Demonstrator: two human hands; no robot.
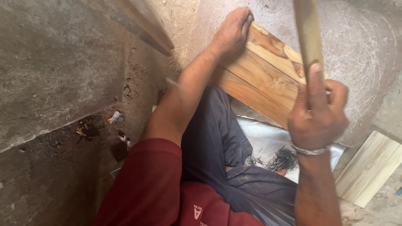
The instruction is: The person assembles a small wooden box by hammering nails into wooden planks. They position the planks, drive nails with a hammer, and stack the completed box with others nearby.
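The worker's clothing, seen from above.
A dark red short-sleeved shirt (146, 184), dark blue trousers (217, 142) and a silver metal wristband (310, 151) were worn.

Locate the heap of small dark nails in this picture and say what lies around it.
In the head view, the heap of nails lies right of centre on a white sheet, just below the right hand and beside the person's dark trouser leg.

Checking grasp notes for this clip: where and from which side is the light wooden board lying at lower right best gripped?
Judging by its pose, grip the light wooden board across its narrow width at the free outer end, coming from the right: it lies flat and its other end sits close under the grey stone slab.
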